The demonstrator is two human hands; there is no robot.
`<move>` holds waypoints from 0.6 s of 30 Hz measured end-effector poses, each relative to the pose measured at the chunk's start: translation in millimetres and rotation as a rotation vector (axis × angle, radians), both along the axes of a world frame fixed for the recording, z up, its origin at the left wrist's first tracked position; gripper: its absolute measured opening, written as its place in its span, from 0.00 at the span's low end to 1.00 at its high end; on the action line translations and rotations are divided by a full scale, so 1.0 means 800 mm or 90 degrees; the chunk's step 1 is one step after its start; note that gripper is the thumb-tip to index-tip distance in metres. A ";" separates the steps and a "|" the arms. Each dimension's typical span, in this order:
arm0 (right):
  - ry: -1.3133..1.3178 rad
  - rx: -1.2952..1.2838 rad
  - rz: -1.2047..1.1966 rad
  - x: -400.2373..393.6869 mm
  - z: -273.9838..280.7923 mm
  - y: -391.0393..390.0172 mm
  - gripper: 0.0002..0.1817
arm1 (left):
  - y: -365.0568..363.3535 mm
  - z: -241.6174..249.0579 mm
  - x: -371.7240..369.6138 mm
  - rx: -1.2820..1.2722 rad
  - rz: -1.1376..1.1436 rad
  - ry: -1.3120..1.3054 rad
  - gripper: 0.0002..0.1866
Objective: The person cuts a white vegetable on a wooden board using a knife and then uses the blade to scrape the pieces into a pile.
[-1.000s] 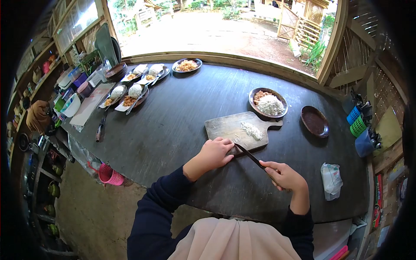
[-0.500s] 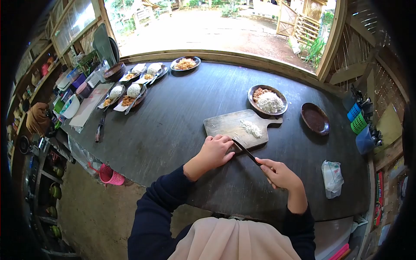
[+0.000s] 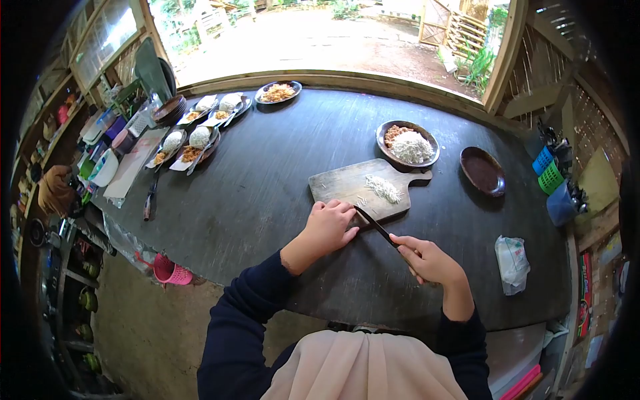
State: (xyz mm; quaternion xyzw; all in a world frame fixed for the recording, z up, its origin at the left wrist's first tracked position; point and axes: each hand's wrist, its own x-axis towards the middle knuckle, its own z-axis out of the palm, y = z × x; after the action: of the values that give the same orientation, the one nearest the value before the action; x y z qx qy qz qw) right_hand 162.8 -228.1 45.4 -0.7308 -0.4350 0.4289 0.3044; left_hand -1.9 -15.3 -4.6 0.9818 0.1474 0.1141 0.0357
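Note:
My right hand (image 3: 430, 261) is closed round the handle of a dark knife (image 3: 377, 227), its blade slanting up and left to the fingertips of my other hand. Curled fingers of my left hand (image 3: 327, 227) press on the near edge of a wooden cutting board (image 3: 333, 183); whatever lies under them is hidden. White finely cut strips (image 3: 383, 189) are heaped on the board, with a few loose bits close to the blade. Just behind the board, a brown plate (image 3: 437, 157) holds a mound of white shreds (image 3: 410, 147) beside reddish-brown food (image 3: 398, 131).
An oval brown dish (image 3: 481, 171) and a white plastic bag (image 3: 511, 265) lie to the right, near baskets of utensils (image 3: 551, 179). Plates of rice (image 3: 200, 138) stand back left, with a plate of orange shreds (image 3: 279, 92) behind. A dark-handled utensil (image 3: 148, 205) lies at left.
The view has shifted slightly, so the table things sit a little higher and further left. Both hands keep nearly the same pose, with the knife still against the left fingertips.

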 end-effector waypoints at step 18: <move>-0.050 -0.014 0.006 0.003 0.013 -0.012 0.21 | 0.012 -0.007 -0.004 -0.058 -0.019 -0.082 0.21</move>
State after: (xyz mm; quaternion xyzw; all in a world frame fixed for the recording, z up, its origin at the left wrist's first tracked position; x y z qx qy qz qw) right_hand 165.1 -237.3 55.6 -0.7484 -0.4456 0.4060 0.2766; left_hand -5.2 -5.9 -10.3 0.9719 0.1351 0.1701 0.0913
